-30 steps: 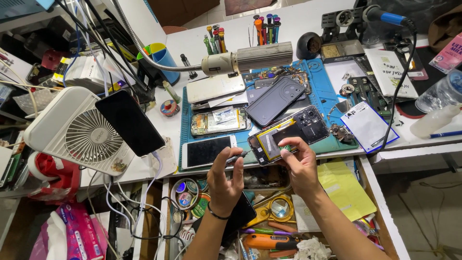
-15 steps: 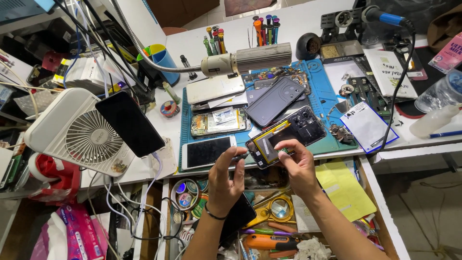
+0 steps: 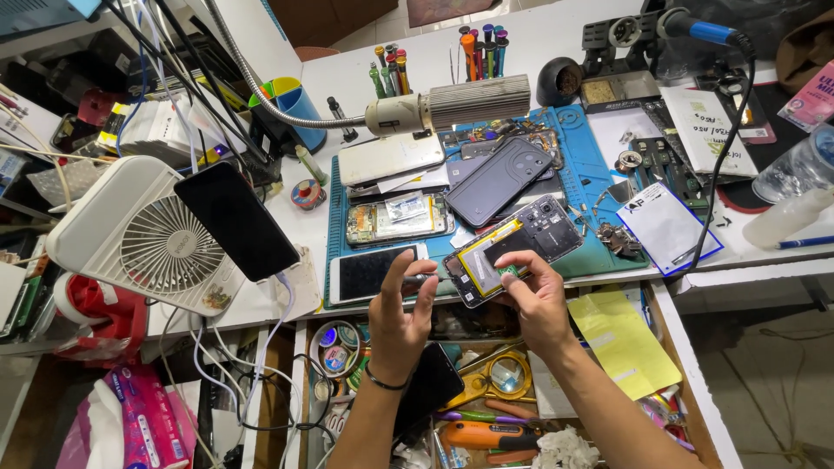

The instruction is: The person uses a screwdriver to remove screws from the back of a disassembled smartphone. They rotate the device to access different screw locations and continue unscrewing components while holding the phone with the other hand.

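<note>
**Opened smartphone under two-handed work at bench edge**

Head view. Opened smartphone (image 3: 512,247), back cover off, lies tilted at the front edge of the blue work mat (image 3: 578,165), partly over the open drawer (image 3: 669,347). Its yellow-wrapped battery and bare circuit board face up. Right hand (image 3: 534,291) rests on the phone's lower end, thumb and forefinger pinched at a small part near the battery; what they pinch is too small to tell. Left hand (image 3: 401,317) is closed around a slim dark tool (image 3: 423,279), apparently tweezers or a fine driver, tip directed at the phone's left corner, touching or just short of it.

Surroundings: white-faced phone (image 3: 373,271) just left of the tool; a second opened phone (image 3: 395,220) behind it; dark phone back cover (image 3: 497,181) further back; gooseneck lamp (image 3: 452,106) overhead; white desk fan (image 3: 143,234) at left with a black phone (image 3: 236,220) leaning on it; screwdriver rack (image 3: 482,48) at rear; yellow paper (image 3: 621,339) in the drawer.

Handling assessment: the phone is judged light and rigid along its frame, but fragile inside; board, flex connectors and battery should not bear pressure or be pierced. Best held by the long frame edges. With one end near the mat's edge, it could slide if pushed.
</note>
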